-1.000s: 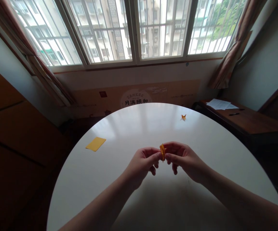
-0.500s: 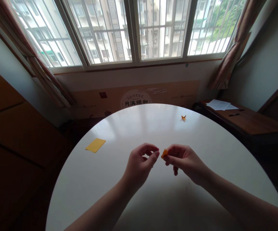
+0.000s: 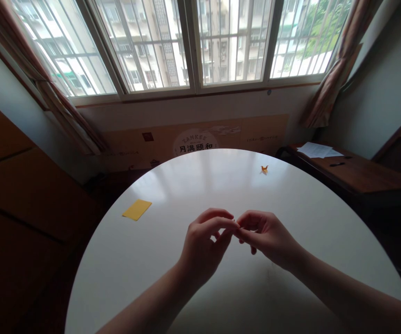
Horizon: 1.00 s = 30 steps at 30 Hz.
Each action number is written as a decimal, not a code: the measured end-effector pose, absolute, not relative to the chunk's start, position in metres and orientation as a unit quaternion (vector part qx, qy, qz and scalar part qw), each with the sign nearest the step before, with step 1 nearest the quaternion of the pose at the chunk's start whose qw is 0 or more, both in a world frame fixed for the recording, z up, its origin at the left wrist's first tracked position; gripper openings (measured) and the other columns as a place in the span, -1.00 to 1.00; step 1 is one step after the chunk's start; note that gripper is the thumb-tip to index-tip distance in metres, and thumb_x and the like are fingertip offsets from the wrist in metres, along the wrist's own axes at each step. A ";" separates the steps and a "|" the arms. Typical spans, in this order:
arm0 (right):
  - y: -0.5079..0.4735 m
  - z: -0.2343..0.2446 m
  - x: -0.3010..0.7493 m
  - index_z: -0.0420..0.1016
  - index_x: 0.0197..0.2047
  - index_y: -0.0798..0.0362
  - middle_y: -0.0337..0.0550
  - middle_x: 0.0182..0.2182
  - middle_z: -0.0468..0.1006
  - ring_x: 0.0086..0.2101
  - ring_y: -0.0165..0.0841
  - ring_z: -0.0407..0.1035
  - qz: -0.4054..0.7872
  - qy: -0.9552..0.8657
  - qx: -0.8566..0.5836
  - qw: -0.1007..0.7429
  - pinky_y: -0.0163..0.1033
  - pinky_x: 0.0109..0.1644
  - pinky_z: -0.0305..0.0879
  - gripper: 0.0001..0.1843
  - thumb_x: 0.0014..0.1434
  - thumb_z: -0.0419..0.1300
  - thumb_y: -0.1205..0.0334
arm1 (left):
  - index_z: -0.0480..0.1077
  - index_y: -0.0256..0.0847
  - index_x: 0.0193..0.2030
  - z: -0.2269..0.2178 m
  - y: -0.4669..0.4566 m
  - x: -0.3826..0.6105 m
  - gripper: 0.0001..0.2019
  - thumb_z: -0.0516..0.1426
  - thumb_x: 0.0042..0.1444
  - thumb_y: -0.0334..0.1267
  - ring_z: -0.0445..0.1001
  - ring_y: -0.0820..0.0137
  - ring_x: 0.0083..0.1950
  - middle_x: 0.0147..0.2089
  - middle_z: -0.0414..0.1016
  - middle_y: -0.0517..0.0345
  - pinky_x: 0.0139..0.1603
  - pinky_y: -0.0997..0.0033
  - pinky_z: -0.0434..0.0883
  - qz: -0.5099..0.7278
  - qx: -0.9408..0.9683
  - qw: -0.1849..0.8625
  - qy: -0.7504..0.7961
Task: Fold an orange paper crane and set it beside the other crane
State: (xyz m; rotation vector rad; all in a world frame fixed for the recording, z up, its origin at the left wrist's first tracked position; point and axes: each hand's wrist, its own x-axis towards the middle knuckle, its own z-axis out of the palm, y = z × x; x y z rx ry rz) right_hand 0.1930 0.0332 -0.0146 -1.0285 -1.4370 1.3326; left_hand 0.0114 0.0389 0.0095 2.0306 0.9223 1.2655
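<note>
My left hand and my right hand meet at the fingertips above the white round table. Between them is a small folded piece of orange paper, almost wholly hidden by the fingers. The right thumb and forefinger pinch it, and the left fingers close over it from the other side. Farther off, to the right, a small orange origami bird stands on the table. A flat stack of yellow paper lies to the left of my hands.
A wooden side table with white sheets and a dark pen-like object stands at the right. Behind the table are a printed cardboard panel and a barred window. A wooden cabinet rises at the left.
My left hand has moved right, and its fingers now cover the orange folded paper, which was in plain sight in the right hand's pinch. The right hand has hardly moved.
</note>
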 end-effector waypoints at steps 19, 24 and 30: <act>0.031 -0.013 0.194 0.62 -0.28 0.01 -0.17 -0.40 0.62 -0.42 -0.35 0.45 0.369 -0.664 -0.447 0.472 -0.32 -0.41 0.35 -0.89 0.16 0.32 0.17 | 0.54 -0.22 -0.32 0.003 0.046 0.011 -0.88 0.21 0.13 -0.50 0.53 0.47 -0.28 -0.21 0.54 0.08 -0.45 0.62 0.43 0.494 0.767 0.242 0.330; 0.034 -0.016 0.195 0.64 -0.28 0.02 -0.14 -0.36 0.64 -0.37 -0.32 0.46 0.404 -0.651 -0.431 0.477 -0.31 -0.35 0.35 -0.90 0.14 0.35 0.19 | 0.51 -0.22 -0.32 0.002 0.045 0.010 -0.90 0.19 0.18 -0.45 0.52 0.48 -0.26 -0.19 0.52 0.10 -0.41 0.61 0.43 0.487 0.764 0.274 0.322; 0.035 -0.015 0.195 0.66 -0.24 0.02 -0.18 -0.41 0.62 -0.37 -0.34 0.44 0.436 -0.636 -0.420 0.479 -0.31 -0.33 0.33 -0.88 0.11 0.38 0.22 | 0.50 -0.21 -0.31 0.003 0.046 0.009 -0.91 0.19 0.22 -0.39 0.52 0.48 -0.24 -0.17 0.50 0.09 -0.38 0.60 0.43 0.476 0.764 0.303 0.312</act>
